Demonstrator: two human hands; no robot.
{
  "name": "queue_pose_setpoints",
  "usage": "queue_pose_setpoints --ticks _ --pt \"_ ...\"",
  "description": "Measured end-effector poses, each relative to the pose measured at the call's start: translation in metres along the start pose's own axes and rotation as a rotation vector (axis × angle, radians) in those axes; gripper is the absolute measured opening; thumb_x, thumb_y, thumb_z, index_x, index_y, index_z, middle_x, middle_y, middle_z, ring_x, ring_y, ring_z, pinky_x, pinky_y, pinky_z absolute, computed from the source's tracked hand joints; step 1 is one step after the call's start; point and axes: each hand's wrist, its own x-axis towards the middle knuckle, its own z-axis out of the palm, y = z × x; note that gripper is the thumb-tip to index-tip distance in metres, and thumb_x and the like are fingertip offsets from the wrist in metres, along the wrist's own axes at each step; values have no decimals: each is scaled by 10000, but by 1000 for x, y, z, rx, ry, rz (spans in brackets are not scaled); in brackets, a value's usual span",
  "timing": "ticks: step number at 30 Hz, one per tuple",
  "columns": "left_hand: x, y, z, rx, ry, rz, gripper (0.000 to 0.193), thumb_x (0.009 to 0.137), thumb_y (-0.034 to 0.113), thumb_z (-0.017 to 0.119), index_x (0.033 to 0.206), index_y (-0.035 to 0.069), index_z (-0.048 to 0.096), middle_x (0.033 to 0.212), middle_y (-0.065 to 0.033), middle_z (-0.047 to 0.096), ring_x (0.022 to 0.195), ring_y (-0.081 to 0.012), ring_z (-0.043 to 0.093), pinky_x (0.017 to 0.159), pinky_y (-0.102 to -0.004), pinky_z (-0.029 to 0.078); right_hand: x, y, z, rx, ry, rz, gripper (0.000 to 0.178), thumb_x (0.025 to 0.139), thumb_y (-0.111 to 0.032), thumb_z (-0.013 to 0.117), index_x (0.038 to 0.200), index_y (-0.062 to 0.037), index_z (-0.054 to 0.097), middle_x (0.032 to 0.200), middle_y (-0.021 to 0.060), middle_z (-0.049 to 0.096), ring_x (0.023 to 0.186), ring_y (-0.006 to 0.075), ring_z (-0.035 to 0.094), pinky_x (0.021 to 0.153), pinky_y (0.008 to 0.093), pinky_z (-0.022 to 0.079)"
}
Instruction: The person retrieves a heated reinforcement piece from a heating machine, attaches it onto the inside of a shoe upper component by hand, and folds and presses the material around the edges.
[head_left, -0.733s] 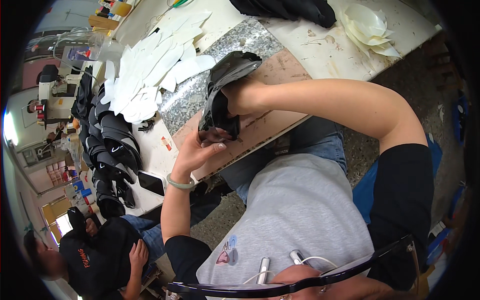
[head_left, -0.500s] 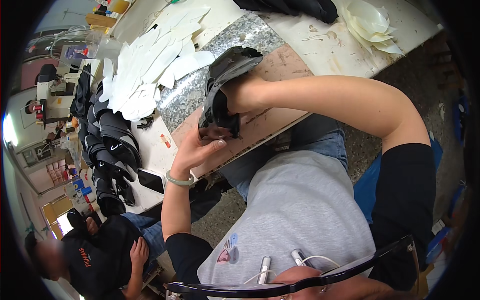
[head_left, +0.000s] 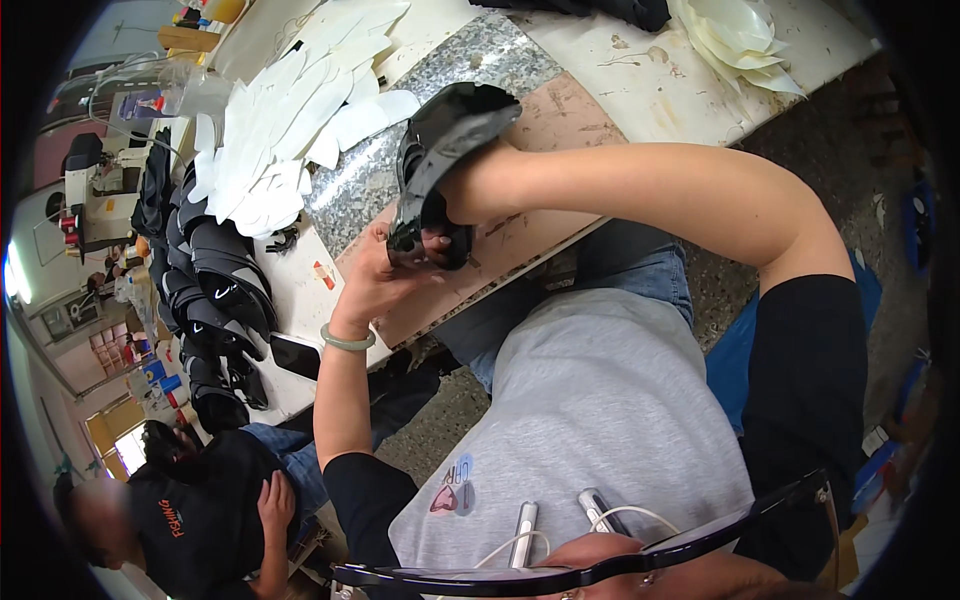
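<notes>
A glossy black shoe upper (head_left: 418, 180) is held tilted above the pinkish board at the table's near edge. My left hand (head_left: 375, 275) grips its near end, with the fingers along the outer side and a fingertip showing at the opening. A pale bangle (head_left: 347, 340) circles the left wrist. From the right, my right hand (head_left: 478, 190) reaches into the hollow of the upper, palm side against it. The upper's wall hides its fingers, so their grip does not show.
Metal-grey sheet (head_left: 350, 190) and pinkish board (head_left: 560, 130) lie under the work. White cut pieces (head_left: 290, 130) spread to the left, above a row of black shoe uppers (head_left: 225, 270) and a phone (head_left: 295, 355). Cream pieces (head_left: 735, 40) lie far right. A co-worker (head_left: 200, 500) sits at left.
The shoe upper has tilted and turned slightly, showing more of its shiny outer face. My left hand has shifted up along its near end, and the thumb no longer lies stretched out below it.
</notes>
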Motion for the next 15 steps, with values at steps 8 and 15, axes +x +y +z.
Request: queue_pose_setpoints --ticks 8,15 --pt "-22 -12 15 -789 161 -400 281 733 115 766 944 -24 642 914 -45 671 810 -67 597 671 -203 476 4 25 -16 318 170 103 494 624 -393 781 701 70 627 728 220 621 737 357 620 707 392 491" --pt "-21 -7 16 -787 153 -425 271 718 101 776 928 -18 652 862 -22 661 742 -70 592 664 -213 487 13 50 13 321 296 15 486 589 -359 813 640 76 604 797 213 592 815 341 582 734 388 477"
